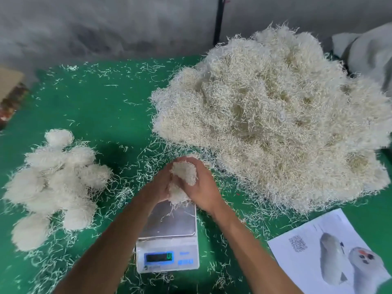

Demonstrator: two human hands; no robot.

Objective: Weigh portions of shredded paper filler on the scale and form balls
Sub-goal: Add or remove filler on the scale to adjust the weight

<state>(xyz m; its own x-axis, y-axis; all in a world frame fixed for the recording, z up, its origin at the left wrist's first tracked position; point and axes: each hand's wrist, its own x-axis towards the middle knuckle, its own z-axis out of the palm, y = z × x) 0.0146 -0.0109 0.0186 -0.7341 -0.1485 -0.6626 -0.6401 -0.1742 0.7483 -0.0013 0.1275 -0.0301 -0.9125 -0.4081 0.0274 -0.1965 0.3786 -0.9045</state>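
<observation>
A clump of white shredded paper (182,181) is cupped between my two hands, just above the far edge of the scale's steel pan (172,221). My left hand (158,183) wraps its left side, and my right hand (204,187) curls round its right side. A few loose strands lie on the pan. The white scale (167,254) stands at the front middle, its display lit but unreadable. A big heap of shredded paper (275,124) fills the right side of the green table. Several formed paper balls (53,183) lie piled at the left.
A printed sheet (331,251) with pictures and a code lies at the front right. Loose strands litter the green table top (101,107). A grey cloth (369,54) sits at the back right, a cardboard box edge (10,90) at the far left.
</observation>
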